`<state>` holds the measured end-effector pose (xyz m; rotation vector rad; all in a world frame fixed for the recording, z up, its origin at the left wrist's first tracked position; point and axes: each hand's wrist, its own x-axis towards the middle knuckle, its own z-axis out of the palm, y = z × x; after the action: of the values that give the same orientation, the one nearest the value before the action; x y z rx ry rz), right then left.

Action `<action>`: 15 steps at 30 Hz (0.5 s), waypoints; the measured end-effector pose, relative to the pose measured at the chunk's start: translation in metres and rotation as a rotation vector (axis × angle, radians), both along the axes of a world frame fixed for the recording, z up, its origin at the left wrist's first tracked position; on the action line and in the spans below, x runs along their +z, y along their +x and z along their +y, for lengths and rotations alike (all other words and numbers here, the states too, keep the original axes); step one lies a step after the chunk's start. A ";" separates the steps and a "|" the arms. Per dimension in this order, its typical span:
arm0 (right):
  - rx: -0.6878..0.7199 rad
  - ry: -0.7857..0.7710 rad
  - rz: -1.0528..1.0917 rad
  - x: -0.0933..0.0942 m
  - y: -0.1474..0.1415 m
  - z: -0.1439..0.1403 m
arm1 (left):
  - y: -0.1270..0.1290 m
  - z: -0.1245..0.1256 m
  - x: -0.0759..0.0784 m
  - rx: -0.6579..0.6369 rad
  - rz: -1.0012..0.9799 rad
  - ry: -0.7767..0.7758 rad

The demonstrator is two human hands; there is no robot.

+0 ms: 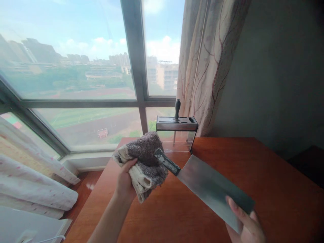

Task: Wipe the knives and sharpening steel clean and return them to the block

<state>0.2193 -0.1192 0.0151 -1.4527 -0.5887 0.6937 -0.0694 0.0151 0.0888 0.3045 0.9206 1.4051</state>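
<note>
Holding a cleaver by the far end of its blade, right hand closed on the steel, fingers over the flat face, thumb side under and hidden. Blade slanting up and away to the left, across the gap between both hands, held above the table. Cleaver handle pointing at the left hand, its tip touching or pressed into the cloth. Left hand clenched on that cloth, a bunched towel, grey-brown pile on top, cream layers below, thumb on the near side. Cloth also off the table, raised at about handle height.

Just beyond the cloth and handle, at the back edge of the table: a knife rack with a metal top and clear front, one dark-handled tool standing upright in a slot. Behind the rack, a window and, right of it, a patterned curtain. Well left of the left hand, below table level, pale folded bedding.
</note>
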 end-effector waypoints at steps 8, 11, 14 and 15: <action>0.053 0.085 0.273 -0.010 -0.045 0.017 | 0.039 -0.023 -0.012 -0.296 -0.189 -0.129; -0.024 0.124 0.275 -0.002 -0.055 0.023 | 0.050 -0.028 -0.016 -0.351 -0.216 -0.176; 0.020 0.129 0.182 -0.002 -0.055 0.024 | 0.053 -0.025 -0.014 -0.342 -0.221 -0.171; 0.042 0.120 0.129 -0.004 -0.053 0.023 | 0.052 -0.024 -0.012 -0.326 -0.214 -0.164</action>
<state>0.1662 -0.0966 0.0112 -1.2777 -0.5520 0.7665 -0.0175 -0.0086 0.0767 0.1669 0.7647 1.0332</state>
